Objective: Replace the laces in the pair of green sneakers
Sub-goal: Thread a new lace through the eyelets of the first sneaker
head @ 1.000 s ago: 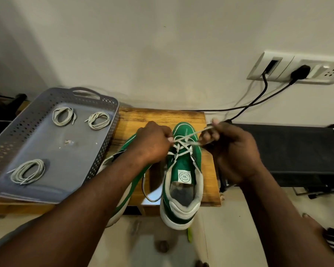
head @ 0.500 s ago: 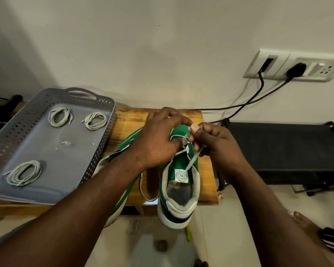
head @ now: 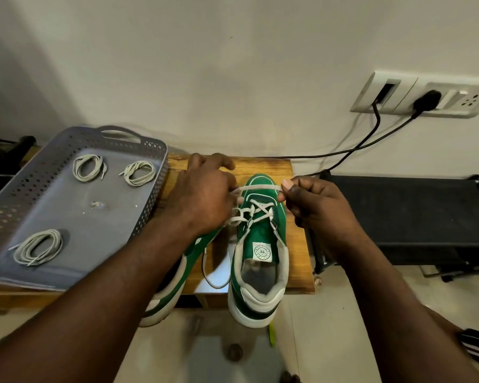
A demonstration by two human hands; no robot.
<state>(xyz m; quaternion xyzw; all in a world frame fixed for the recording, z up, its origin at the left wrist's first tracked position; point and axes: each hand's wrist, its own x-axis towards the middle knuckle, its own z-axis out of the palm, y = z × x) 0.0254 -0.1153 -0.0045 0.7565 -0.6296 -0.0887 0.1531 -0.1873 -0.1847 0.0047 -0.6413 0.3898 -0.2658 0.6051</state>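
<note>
Two green sneakers stand on a small wooden table (head: 296, 244). The right sneaker (head: 260, 261) faces away from me, a white lace (head: 257, 187) threaded through its lower eyelets. My right hand (head: 315, 205) pinches one stretch of that lace beside the toe. My left hand (head: 205, 197) grips the lace on the shoe's left side, and the lace is stretched level between both hands. The left sneaker (head: 172, 286) lies mostly hidden under my left forearm, with a loose lace end hanging between the shoes.
A grey perforated tray (head: 56, 211) at the left holds three coiled white laces (head: 38, 246). A black rack (head: 398, 217) stands to the right. Black cables (head: 371, 139) run from a wall socket plate (head: 426, 98) down behind the table. Tiled floor lies below.
My hands were close together over the toe half a second ago. They have moved apart, pulling the lace out level between them.
</note>
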